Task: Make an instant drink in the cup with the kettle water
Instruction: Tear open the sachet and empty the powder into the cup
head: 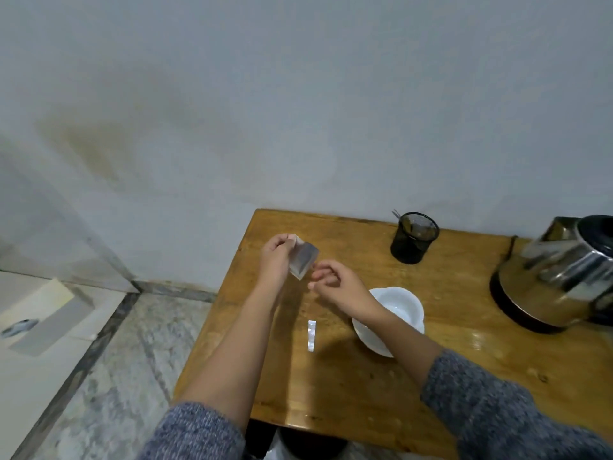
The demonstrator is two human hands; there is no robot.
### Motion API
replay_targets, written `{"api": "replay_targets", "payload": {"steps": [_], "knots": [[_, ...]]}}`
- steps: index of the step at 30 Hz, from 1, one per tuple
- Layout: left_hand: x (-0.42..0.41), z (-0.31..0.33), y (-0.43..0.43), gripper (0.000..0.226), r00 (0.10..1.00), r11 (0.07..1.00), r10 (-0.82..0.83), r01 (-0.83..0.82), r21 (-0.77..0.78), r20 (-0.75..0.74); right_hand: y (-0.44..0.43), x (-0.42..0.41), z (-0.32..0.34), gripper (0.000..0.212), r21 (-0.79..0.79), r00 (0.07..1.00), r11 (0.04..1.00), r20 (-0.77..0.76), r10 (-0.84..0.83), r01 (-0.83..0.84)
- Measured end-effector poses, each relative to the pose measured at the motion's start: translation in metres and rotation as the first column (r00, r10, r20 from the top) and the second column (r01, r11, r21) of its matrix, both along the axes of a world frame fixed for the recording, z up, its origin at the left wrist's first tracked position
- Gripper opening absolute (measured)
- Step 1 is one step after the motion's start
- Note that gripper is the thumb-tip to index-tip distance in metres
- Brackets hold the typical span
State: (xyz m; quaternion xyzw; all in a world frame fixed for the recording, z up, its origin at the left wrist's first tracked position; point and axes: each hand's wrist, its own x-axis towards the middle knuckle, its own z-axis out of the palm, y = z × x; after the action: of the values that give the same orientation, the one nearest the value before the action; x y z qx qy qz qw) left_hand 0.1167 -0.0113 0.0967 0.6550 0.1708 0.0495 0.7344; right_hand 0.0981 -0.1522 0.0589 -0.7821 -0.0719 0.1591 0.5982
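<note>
Your left hand [275, 257] pinches the light, floppy sachet [303, 260] by its top; right hand [335, 285], at its 4 o'clock, is loosely curled, empty.

Table [381, 376] is a warm honey-brown wood with a glossy shine. Cup [403, 310] and its saucer [371, 340] are plain white. The sachet [302, 260] looks silvery grey, and the torn strip [311, 336] lying on the wood is white-silver too. Kettle [560, 270] is mirror chrome with a black base and lid. Pen holder [414, 239] is black mesh. Sleeves [497, 403] are a speckled blue-grey knit. Wall [298, 94] is pale grey with yellowish stains, floor [132, 360] is mottled grey-white stone.
</note>
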Motion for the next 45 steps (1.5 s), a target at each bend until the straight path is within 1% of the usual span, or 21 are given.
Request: {"api": "replay_targets", "payload": {"steps": [1, 3, 6, 8, 10, 12, 13, 14, 16, 17, 18, 19, 22, 25, 28, 30, 33, 35, 38, 41, 45], "knots": [[0.003, 0.004, -0.011, 0.028, 1.0, 1.0, -0.017, 0.018, -0.013, 0.008, -0.005, 0.001, 0.01, 0.033, 0.029, 0.999, 0.999, 0.021, -0.034, 0.034], [0.01, 0.013, -0.035, 0.028, 0.999, 0.997, -0.046, 0.047, -0.053, 0.021, -0.016, 0.0, 0.024, 0.021, 0.033, 0.993, 0.994, 0.066, -0.102, 0.1], [0.016, 0.027, -0.07, 0.027, 0.996, 0.99, -0.087, 0.089, -0.108, 0.025, -0.035, -0.001, 0.037, 0.015, 0.032, 0.952, 0.963, 0.145, -0.27, 0.269], [0.018, 0.031, -0.09, 0.027, 0.992, 0.987, -0.123, 0.125, -0.097, 0.034, -0.053, -0.002, 0.041, 0.012, 0.055, 0.91, 0.926, 0.172, -0.377, 0.373], [0.018, 0.03, -0.105, 0.026, 0.982, 0.984, -0.171, 0.174, -0.03, 0.076, -0.074, -0.004, 0.044, 0.007, 0.088, 0.881, 0.892, 0.141, -0.452, 0.443], [0.018, 0.025, -0.119, 0.018, 0.961, 0.967, -0.253, 0.247, 0.065, 0.109, -0.095, -0.007, 0.043, 0.008, 0.146, 0.847, 0.843, 0.052, -0.529, 0.518], [0.017, 0.022, -0.125, 0.013, 0.945, 0.949, -0.307, 0.294, 0.117, 0.113, -0.105, -0.009, 0.042, 0.01, 0.198, 0.817, 0.798, -0.03, -0.576, 0.57], [0.016, 0.018, -0.131, 0.01, 0.925, 0.925, -0.364, 0.345, 0.161, 0.106, -0.114, -0.011, 0.042, 0.011, 0.265, 0.778, 0.734, -0.141, -0.613, 0.626], [0.012, 0.013, -0.142, 0.01, 0.882, 0.87, -0.467, 0.443, 0.217, 0.068, -0.129, -0.017, 0.042, 0.01, 0.394, 0.702, 0.582, -0.353, -0.618, 0.711], [0.01, 0.011, -0.146, 0.009, 0.862, 0.847, -0.505, 0.482, 0.225, 0.051, -0.135, -0.019, 0.041, 0.009, 0.431, 0.677, 0.523, -0.419, -0.606, 0.735], [0.007, 0.01, -0.15, 0.005, 0.845, 0.829, -0.534, 0.514, 0.222, 0.039, -0.141, -0.022, 0.039, 0.009, 0.442, 0.661, 0.493, -0.453, -0.599, 0.749], [0.005, 0.009, -0.154, 0.003, 0.831, 0.816, -0.555, 0.537, 0.214, 0.031, -0.145, -0.024, 0.037, 0.01, 0.439, 0.652, 0.484, -0.466, -0.598, 0.757], [0.006, 0.004, -0.16, 0.008, 0.808, 0.789, -0.589, 0.577, 0.209, -0.005, -0.155, -0.029, 0.032, 0.011, 0.394, 0.645, 0.511, -0.463, -0.608, 0.764], [0.013, -0.003, -0.163, 0.027, 0.757, 0.719, -0.649, 0.643, 0.263, -0.078, -0.161, -0.031, 0.026, 0.01, 0.307, 0.638, 0.562, -0.443, -0.63, 0.768], [0.017, -0.008, -0.166, 0.045, 0.673, 0.598, -0.724, 0.722, 0.348, -0.151, -0.162, -0.033, 0.021, 0.016, 0.228, 0.648, 0.62, -0.437, -0.624, 0.751], [0.021, -0.01, -0.167, 0.049, 0.62, 0.494, -0.758, 0.75, 0.44, -0.204, -0.16, -0.035, 0.018, 0.016, 0.166, 0.671, 0.674, -0.415, -0.614, 0.72], [0.026, -0.013, -0.166, 0.043, 0.548, 0.319, -0.781, 0.763, 0.562, -0.301, -0.159, -0.035, 0.014, 0.016, 0.032, 0.736, 0.767, -0.31, -0.601, 0.641], [0.028, -0.017, -0.163, 0.033, 0.531, 0.235, -0.782, 0.737, 0.634, -0.327, -0.159, -0.033, 0.01, 0.014, -0.078, 0.777, 0.805, -0.221, -0.589, 0.588], [0.029, -0.024, -0.156, 0.022, 0.535, 0.201, -0.782, 0.703, 0.682, -0.321, -0.155, -0.025, 0.008, 0.007, -0.204, 0.841, 0.839, -0.107, -0.531, 0.504], [0.027, -0.031, -0.151, 0.015, 0.559, 0.184, -0.755, 0.682, 0.708, -0.342, -0.148, -0.019, 0.01, 0.009, -0.312, 0.9, 0.855, 0.004, -0.436, 0.415], [0.023, -0.04, -0.142, 0.009, 0.59, 0.238, -0.751, 0.66, 0.713, -0.296, -0.142, -0.011, 0.011, 0.014, -0.427, 0.95, 0.849, 0.124, -0.286, 0.311]]}}
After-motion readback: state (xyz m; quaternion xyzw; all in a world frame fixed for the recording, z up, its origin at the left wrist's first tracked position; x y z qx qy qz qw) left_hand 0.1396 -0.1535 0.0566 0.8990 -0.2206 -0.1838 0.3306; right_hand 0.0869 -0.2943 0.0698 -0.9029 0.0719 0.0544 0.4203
